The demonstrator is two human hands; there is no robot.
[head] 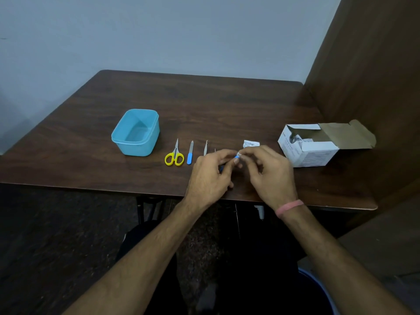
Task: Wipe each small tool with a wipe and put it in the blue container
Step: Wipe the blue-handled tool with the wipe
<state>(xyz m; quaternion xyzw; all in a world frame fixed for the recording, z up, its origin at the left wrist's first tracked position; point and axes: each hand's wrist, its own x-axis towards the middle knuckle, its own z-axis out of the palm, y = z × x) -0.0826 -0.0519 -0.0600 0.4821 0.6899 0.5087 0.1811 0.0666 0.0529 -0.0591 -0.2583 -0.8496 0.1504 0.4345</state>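
Observation:
My left hand [210, 176] grips a small blue-handled tool [236, 157] above the table's front edge; only its blue tip shows between my fingers. My right hand [269, 172] pinches a small white wipe [239, 153] against that tip. On the table to the left lie yellow-handled scissors [174, 155], a blue-handled nail file [190, 153] and metal tweezers [205, 148], with another thin metal tool [215, 150] mostly hidden behind my left hand. The blue container [136, 132] stands open further left, with nothing inside.
An open white box of wipes [311, 146] lies at the right, its flap pointing right. A torn white wipe packet [250, 143] sits just behind my right hand. A brown wooden panel [368, 76] rises along the table's right side.

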